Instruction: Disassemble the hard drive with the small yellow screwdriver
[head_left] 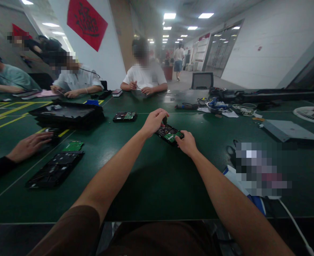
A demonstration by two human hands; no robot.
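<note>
In the head view a black hard drive (170,134) with a green circuit board lies on the green table in front of me. My left hand (155,121) is closed above its far left end, around what looks like a short screwdriver (165,120) with a dark and yellow handle, pointing down at the drive. The tip is too small to make out. My right hand (187,143) grips the drive's near right corner with thumb and fingers. Left of my arms lie a black drive housing (56,169) and a loose green circuit board (73,145).
Stacked black trays (68,113) and another hard drive (124,116) stand to the left. A co-worker's hand (32,145) rests at the left edge. Cables (215,105), a silver box (291,129) and a white cord (292,220) lie right. People sit opposite.
</note>
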